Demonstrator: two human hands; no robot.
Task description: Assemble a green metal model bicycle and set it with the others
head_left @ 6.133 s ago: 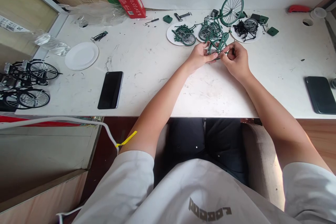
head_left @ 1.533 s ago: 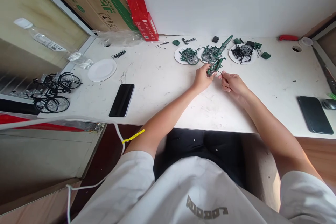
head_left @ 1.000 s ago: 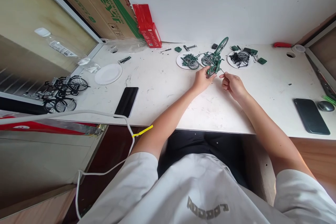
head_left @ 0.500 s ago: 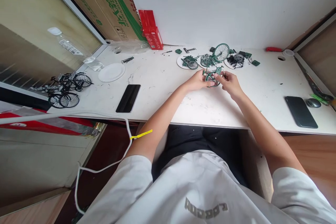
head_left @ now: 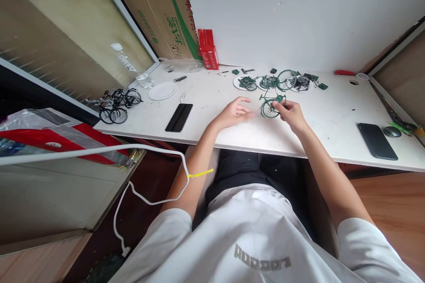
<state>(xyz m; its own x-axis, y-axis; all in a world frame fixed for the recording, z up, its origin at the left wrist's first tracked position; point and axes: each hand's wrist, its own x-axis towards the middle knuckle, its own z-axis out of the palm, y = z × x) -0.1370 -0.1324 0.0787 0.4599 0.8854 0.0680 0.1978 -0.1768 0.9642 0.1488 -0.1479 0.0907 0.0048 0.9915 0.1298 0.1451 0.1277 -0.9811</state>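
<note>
With fingers of the right hand, pinches a mini green bicycle; with the left hand, hovers all loose and open over the tabletop.

Left hand open, right hand pinched.

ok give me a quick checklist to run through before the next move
1. Right hand gripping the green model bike: ok
2. Left hand also supporting it: not ok, open and off to the bike's left
3. Left phone out from under both hands: ok, flat on the table nearer its left end
4. Black model bikes away from both hands: ok, at the table's left end
5. Small joints on the held bike tight: cannot tell, too small to see
</note>
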